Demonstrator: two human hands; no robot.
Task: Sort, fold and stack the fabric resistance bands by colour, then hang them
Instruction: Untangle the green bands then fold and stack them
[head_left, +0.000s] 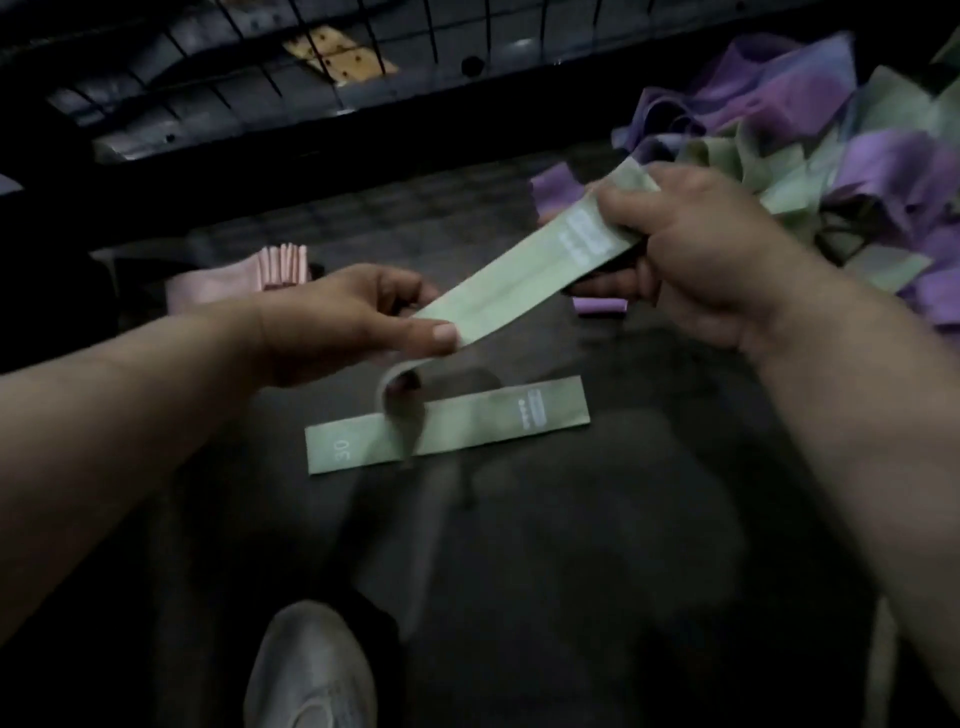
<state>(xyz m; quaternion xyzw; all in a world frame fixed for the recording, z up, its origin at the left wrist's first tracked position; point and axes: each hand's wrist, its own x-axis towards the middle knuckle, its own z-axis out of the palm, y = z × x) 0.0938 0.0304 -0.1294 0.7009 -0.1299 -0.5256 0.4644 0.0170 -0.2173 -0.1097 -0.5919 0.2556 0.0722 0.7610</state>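
A pale green fabric band (524, 275) is stretched in the air between my hands. My left hand (343, 322) pinches its lower end between thumb and fingers, and a loop of it curls down below that hand. My right hand (691, 249) grips its upper end near the white print. Below them a second green band (457, 423), marked 30, lies flat on the dark floor. A folded stack of pink bands (244, 278) sits behind my left hand. A loose heap of purple and green bands (841, 156) lies at the right.
A small folded purple band (597, 305) lies under my right hand. A black wire rack (363, 47) runs across the top. My grey shoe (311, 670) is at the bottom on the dark floor (571, 545).
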